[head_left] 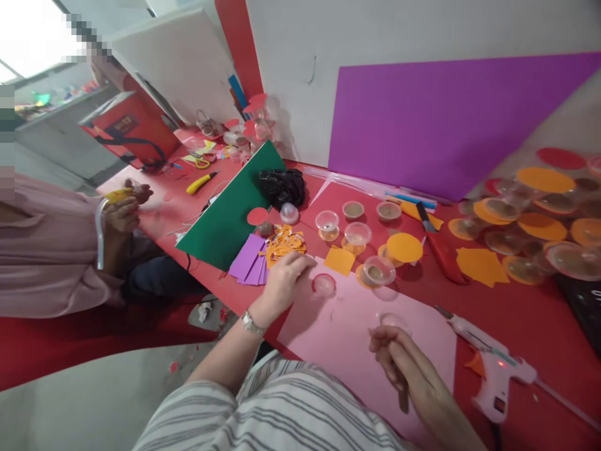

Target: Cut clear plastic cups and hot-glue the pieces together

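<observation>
My left hand (286, 279), with a watch at the wrist, is over the left edge of the pink sheet (357, 369), fingers bent together near the orange scraps (284, 244); what it holds, if anything, is hidden. Just right of it a small clear cup with a red rim (323, 285) rests on the sheet. My right hand (399, 360) hovers over the sheet's right part, fingers loosely curled and partly apart, with nothing visible in them. Behind its fingertips lies a clear round plastic piece (393, 322). Clear cups with orange discs (379, 271) stand beyond the sheet.
A pink glue gun (493, 360) with a lit red light lies at right. Stacked cups with orange discs (544, 225) stand behind it, near a red-handled cutter (441, 250). A green board (235, 213) leans at left. Another person (47, 244) works at far left.
</observation>
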{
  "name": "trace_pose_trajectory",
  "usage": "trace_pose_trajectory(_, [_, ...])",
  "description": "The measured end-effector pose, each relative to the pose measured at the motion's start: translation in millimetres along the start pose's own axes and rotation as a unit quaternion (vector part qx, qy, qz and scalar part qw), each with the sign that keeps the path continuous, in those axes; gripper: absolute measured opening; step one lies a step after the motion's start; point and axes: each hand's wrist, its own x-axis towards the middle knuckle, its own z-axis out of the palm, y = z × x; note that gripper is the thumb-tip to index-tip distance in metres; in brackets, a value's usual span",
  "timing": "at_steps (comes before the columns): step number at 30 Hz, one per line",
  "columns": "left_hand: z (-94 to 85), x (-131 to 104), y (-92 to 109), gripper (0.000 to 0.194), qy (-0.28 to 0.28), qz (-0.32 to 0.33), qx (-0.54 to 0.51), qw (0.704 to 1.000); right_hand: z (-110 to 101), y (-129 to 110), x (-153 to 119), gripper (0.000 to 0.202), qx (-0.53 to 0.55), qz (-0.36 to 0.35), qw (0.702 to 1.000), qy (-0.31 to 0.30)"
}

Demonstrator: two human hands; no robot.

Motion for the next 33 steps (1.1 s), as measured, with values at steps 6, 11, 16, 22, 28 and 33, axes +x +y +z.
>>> trace_pose_trajectory(6, [-0.6,3,-51,0.024,-0.024,0.000,0.188,0.982,-13,8,-14,0.036,-0.031,0.026,0.999,0.011])
trace_pose_trajectory(11, [2.5,0,-33,0.018,-0.043,0.003,0.186,0.982,-28,-1,-21,0.041,-0.071,-0.026,0.993,0.092])
trace_pose_trajectory(16, [6.3,-3,-3,0.040,-0.123,0.040,0.146,0.981,-52,6,-6,0.051,-0.169,-0.078,0.955,0.230])
trace_pose_trajectory(22, [24.9,-8,9,0.056,-0.193,0.060,0.140,0.969,-63,22,5,0.042,-0.232,-0.069,0.944,0.223])
trace_pose_trajectory(28, [28.0,-10,8,0.029,-0.190,0.026,0.088,0.977,-51,13,16,0.036,-0.329,-0.073,0.921,0.196])
trace_pose_trajectory(33, [26.4,-13,17,0.030,-0.165,-0.048,-0.041,0.984,-41,5,31,0.031,-0.450,-0.179,0.845,0.226])
